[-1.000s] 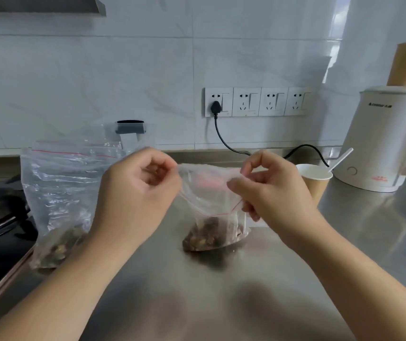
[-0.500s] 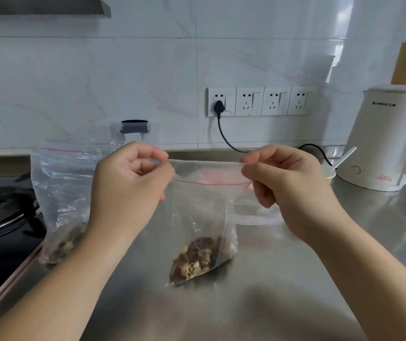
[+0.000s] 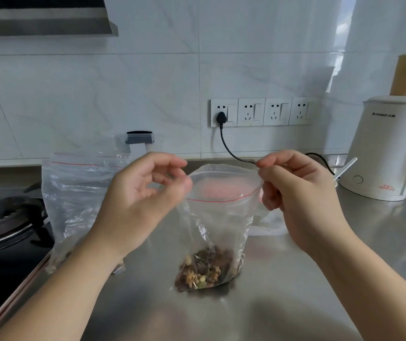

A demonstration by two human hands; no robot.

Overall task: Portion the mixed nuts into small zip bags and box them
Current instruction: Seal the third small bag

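Observation:
A small clear zip bag [image 3: 218,217] with a red seal line stands on the steel counter [image 3: 283,291], a portion of mixed nuts [image 3: 206,271] in its bottom. My right hand [image 3: 300,200] pinches its top right corner. Blurred by motion, my left hand [image 3: 145,200] has thumb and fingers curled at the top left corner and seems to hold the rim there. The bag's mouth gapes in an oval between my hands. To the left and partly behind my left arm stands a larger clear zip bag [image 3: 81,193]; its nuts are mostly hidden.
A gas stove [image 3: 2,225] sits at the far left, below the counter edge. A white kettle [image 3: 389,148] stands at the right, a white straw [image 3: 344,168] beside it. A black cable [image 3: 229,148] runs down from the wall sockets. Another flat clear bag [image 3: 268,228] lies behind my right hand.
The small bag was lifted and stretched taut between both hands, then its mouth opened into an oval. My left hand's grip has loosened and it is moving.

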